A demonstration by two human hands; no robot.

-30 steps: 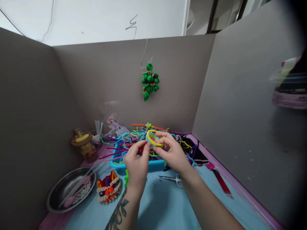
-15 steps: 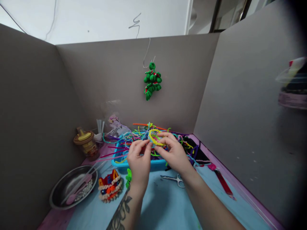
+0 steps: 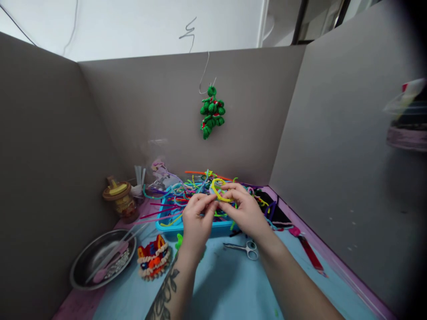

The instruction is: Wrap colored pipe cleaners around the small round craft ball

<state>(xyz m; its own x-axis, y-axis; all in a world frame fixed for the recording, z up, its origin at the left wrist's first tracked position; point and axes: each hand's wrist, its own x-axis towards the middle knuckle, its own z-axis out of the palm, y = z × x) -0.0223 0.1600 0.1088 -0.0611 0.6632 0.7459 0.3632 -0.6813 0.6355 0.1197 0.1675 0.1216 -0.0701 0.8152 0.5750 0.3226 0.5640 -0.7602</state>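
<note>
A yellow pipe cleaner (image 3: 218, 183), bent into a loop, is held up in front of the blue tray. My right hand (image 3: 245, 209) has its fingers closed on the loop's right and lower side. At the lower left of the loop, my left hand (image 3: 199, 217) pinches with thumb and forefinger, the tips meeting those of the right hand; the bit between them is too small to make out clearly. Behind both hands, the blue tray (image 3: 176, 228) is heaped with tangled pipe cleaners (image 3: 187, 189) in many colours.
Small scissors (image 3: 245, 250) lie below the right hand. To the left are a beaded colourful craft piece (image 3: 154, 258), a metal bowl (image 3: 80, 262) and a brown-lidded cup (image 3: 122, 200). A red cutter (image 3: 312, 255) lies right. A green ornament (image 3: 212, 113) hangs from the grey panel.
Both hands have shifted slightly to the right with the yellow loop. The loop has turned a little, and the left fingertips now sit closer to the right ones.
</note>
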